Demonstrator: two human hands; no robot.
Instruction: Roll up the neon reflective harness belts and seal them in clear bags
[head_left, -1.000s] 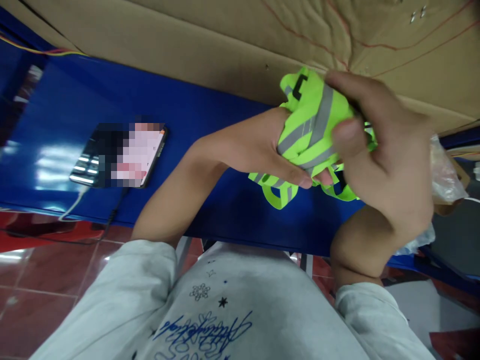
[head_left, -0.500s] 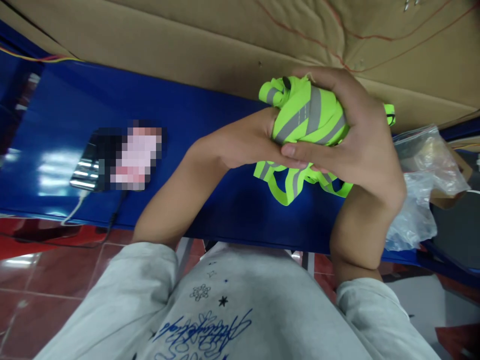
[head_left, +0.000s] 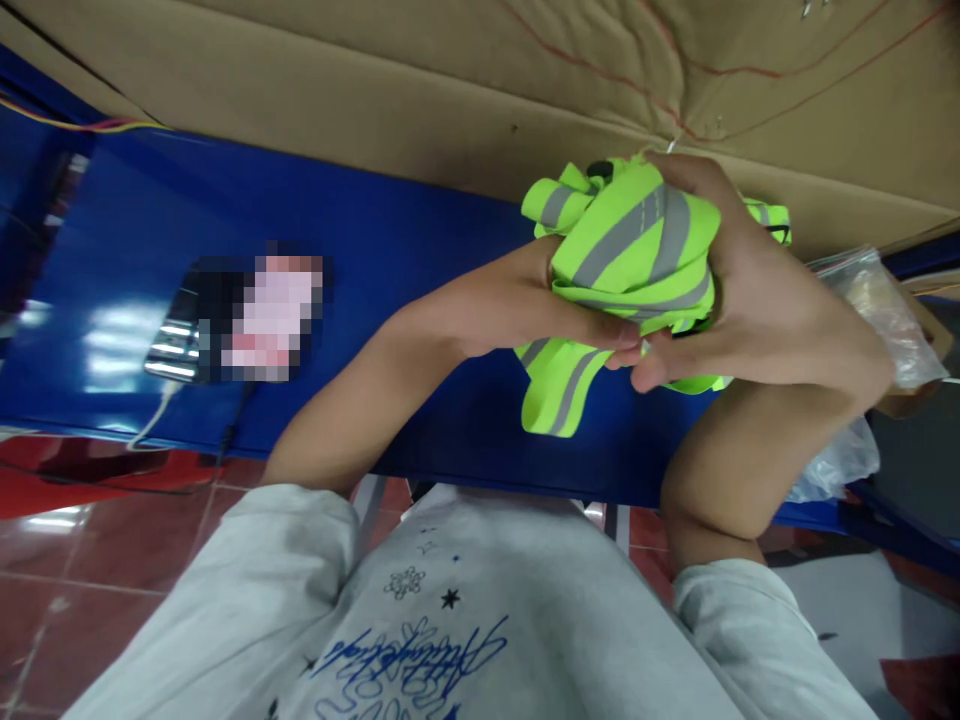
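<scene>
A bundle of neon yellow-green reflective strap (head_left: 637,240) with grey stripes is held above the blue table, wound over itself. My left hand (head_left: 517,300) grips it from the left; most of the fingers are hidden behind and under the strap. My right hand (head_left: 757,290) is curled around its right side, thumb near the left fingertips. A loop of the strap hangs below the hands, and another end with a dark buckle shows beyond my right hand. A small black piece sits at the top of the bundle.
Under the hands lies the blue table (head_left: 420,230), with a brown padded panel (head_left: 360,110) behind it. At left are a dark device (head_left: 176,340) with a white cable and a pixelated object (head_left: 274,315). Clear plastic bags (head_left: 885,310) lie at right.
My right hand has shifted right and its thumb has moved lower. The bundle has turned and moved slightly right and down, and the hanging loop now looks wider and longer.
</scene>
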